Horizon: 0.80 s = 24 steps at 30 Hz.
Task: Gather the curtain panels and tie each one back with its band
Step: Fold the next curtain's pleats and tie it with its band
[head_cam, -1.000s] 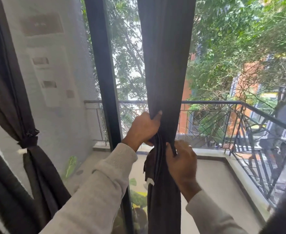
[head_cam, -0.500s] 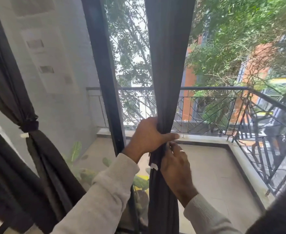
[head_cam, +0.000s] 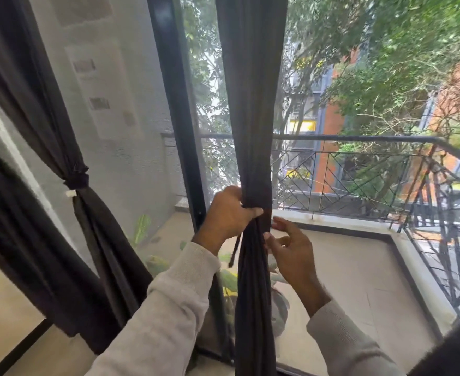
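A dark grey curtain panel (head_cam: 253, 109) hangs gathered into a narrow bundle in front of the window. My left hand (head_cam: 230, 213) grips the bundle at waist height, fingers wrapped around it. A thin dark band end (head_cam: 235, 248) dangles below that hand. My right hand (head_cam: 288, 248) is just right of the bundle, fingers loosely spread, fingertips touching the fabric's edge. To the left, another dark panel (head_cam: 60, 109) hangs tied back by its band (head_cam: 77, 180). A further dark panel (head_cam: 12, 226) hangs at the far left.
A black window frame post (head_cam: 177, 104) stands just left of the held panel. Beyond the glass lie a tiled balcony floor (head_cam: 359, 280), a metal railing (head_cam: 359, 138) and potted leaves (head_cam: 142, 229). A white wall (head_cam: 109, 104) sits behind the left panels.
My view has shifted right and up. My left hand keeps its grip on the bundle; my right hand has come off the fabric's front and now hovers open at its right edge. A band end now dangles.
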### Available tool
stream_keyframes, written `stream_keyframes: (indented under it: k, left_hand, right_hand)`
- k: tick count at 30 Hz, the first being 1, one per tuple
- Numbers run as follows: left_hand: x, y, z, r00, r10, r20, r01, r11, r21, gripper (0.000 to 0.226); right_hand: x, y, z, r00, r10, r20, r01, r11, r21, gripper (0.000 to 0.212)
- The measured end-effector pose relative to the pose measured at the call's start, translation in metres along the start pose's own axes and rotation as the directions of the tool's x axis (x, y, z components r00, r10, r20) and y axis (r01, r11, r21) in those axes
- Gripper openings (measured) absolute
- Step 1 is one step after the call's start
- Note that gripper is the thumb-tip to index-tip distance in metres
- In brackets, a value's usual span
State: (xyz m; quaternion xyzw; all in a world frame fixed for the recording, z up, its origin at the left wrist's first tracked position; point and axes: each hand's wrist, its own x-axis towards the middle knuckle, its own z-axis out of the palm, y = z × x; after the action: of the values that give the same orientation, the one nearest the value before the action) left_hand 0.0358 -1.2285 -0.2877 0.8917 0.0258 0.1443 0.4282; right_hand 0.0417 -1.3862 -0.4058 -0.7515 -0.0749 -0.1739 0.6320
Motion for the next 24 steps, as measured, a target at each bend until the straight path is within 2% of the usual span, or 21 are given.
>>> stream_keyframes:
  k: [4,7,11,15,18,22,24]
  left_hand:
    - [-0.004,0.005,-0.004,0.998,-0.059,0.025,0.059,0.998,0.023,0.04]
    - [-0.008,0.008,-0.003,0.996,-0.087,0.022,0.087,0.996,0.001,0.042]
    - [-0.009,0.008,-0.003,0.991,-0.1,0.085,0.101,0.995,-0.017,0.041]
    - [-0.009,0.002,-0.007,0.982,-0.111,0.154,0.127,0.987,-0.098,0.037]
    - [-0.008,-0.003,-0.01,0.969,-0.133,0.208,0.169,0.971,-0.167,0.031]
    - [0.001,-0.008,-0.011,0.957,-0.127,0.26,0.176,0.968,-0.176,0.043]
    - [0.005,-0.008,-0.009,0.95,-0.124,0.288,0.179,0.969,-0.172,0.043]
  right_hand:
    - [0.002,0.005,-0.005,0.998,-0.015,0.058,0.022,0.993,-0.115,0.025]
    - [-0.001,0.004,-0.006,0.997,-0.027,0.069,0.031,0.998,-0.05,0.02]
    - [0.001,0.005,-0.003,0.997,0.018,0.078,-0.026,0.994,0.102,0.01]
    - [0.001,0.001,-0.004,0.987,0.152,0.049,-0.16,0.938,0.307,0.019]
    - [0.002,0.0,-0.01,0.984,0.174,0.023,-0.174,0.949,0.262,0.04]
    - [0.014,-0.005,-0.017,0.988,0.127,0.09,-0.136,0.985,0.106,0.073]
    - [0.023,-0.007,-0.019,0.983,0.14,0.121,-0.159,0.974,0.164,0.083]
